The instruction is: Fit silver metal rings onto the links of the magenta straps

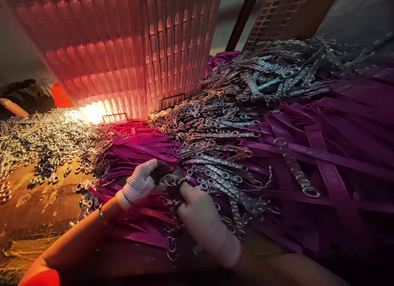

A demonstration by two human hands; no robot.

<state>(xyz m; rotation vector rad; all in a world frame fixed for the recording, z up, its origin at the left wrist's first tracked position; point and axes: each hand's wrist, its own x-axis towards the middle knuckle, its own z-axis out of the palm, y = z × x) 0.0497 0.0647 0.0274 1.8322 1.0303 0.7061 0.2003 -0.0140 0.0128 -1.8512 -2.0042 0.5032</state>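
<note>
Both of my hands wear white knit gloves with dark fingertips and meet above a heap of purple straps (144, 148). A silver metal ring (170, 180) shows between the fingertips. My right hand (206, 224) is closed, thumb and fingers pinched by this ring; what else it grips is hidden. From the left, my left hand (140, 185) reaches to the same spot with its fingers bent in, and their tips are dark and blurred. Silver chain-like strips with ringed ends (215, 171) lie just beyond and beside my right hand.
Loose metal rings (55, 142) cover the wooden tabletop (46, 187) on the left. Stacked translucent ribbed panels (123, 60) stand at the back, lit by a bright lamp. More silver strips (271, 72) pile up behind right, and wide purple straps (326, 162) spread over the right side.
</note>
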